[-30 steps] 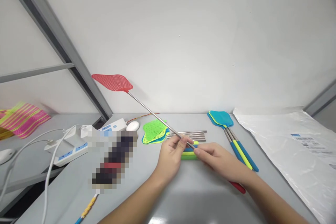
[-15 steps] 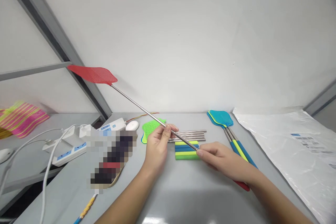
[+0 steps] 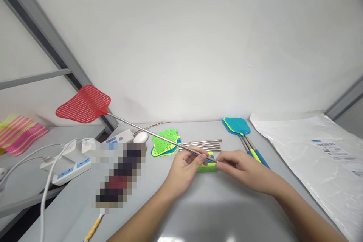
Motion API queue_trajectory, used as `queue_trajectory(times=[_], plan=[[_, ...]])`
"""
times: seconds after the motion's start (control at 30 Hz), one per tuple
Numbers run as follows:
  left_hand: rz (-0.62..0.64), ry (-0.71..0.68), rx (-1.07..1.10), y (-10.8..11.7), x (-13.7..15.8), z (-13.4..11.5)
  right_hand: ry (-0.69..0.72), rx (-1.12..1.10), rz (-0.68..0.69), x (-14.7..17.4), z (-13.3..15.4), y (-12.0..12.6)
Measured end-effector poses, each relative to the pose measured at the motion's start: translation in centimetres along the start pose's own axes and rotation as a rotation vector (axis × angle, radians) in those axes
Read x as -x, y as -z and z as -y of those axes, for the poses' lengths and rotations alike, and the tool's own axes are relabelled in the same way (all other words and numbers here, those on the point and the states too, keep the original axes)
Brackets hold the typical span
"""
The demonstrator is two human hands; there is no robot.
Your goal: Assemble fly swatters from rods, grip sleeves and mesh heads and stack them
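Observation:
A red fly swatter [image 3: 85, 105] on a thin metal rod [image 3: 147, 131] slants across the desk, its head up at the left. My left hand [image 3: 184, 172] pinches the rod near its lower part. At the rod's lower end, the fingertips of my right hand [image 3: 246, 172] are closed on the tip. Behind my left hand lie several loose metal rods [image 3: 210, 145]. Green, yellow and blue handle sleeves [image 3: 206, 169] are partly covered by my hands. Loose green, yellow and blue swatter heads [image 3: 165, 141] lie stacked left of the rods.
Blue and yellow fly swatters with sleeved handles [image 3: 237, 125] lie at the right. Beyond them spreads a white plastic mailing bag [image 3: 289, 147]. Left stand power strips [image 3: 73, 172] with cables, a white round object [image 3: 141, 137], a pixelated item [image 3: 120, 176] and pink-yellow striped material [image 3: 22, 134].
The swatter head has moved left and down and turned its flat face toward me. My left hand has shifted right along the rod, closer to my right hand.

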State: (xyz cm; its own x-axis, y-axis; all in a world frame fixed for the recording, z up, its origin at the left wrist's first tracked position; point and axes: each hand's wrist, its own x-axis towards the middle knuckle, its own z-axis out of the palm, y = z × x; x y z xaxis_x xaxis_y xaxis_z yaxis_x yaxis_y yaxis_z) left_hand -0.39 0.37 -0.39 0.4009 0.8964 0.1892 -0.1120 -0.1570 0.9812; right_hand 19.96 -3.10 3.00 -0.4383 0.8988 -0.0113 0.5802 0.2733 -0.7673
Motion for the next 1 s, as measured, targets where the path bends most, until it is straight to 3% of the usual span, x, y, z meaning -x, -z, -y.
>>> queue_trajectory(times=[0.2,0.4,1.0], plan=[[-0.118,-0.079,-0.068,1.0,-0.3,-1.6,0.091,0.072,-0.011,-0.4,0.7,0.5],[-0.308,-0.156,-0.052,2.7,-0.8,-2.0,0.060,0.106,0.005,0.1,0.4,1.6],[-0.518,-0.283,0.230,4.1,-1.6,-3.4,-0.028,0.085,0.032,1.3,0.2,3.5]])
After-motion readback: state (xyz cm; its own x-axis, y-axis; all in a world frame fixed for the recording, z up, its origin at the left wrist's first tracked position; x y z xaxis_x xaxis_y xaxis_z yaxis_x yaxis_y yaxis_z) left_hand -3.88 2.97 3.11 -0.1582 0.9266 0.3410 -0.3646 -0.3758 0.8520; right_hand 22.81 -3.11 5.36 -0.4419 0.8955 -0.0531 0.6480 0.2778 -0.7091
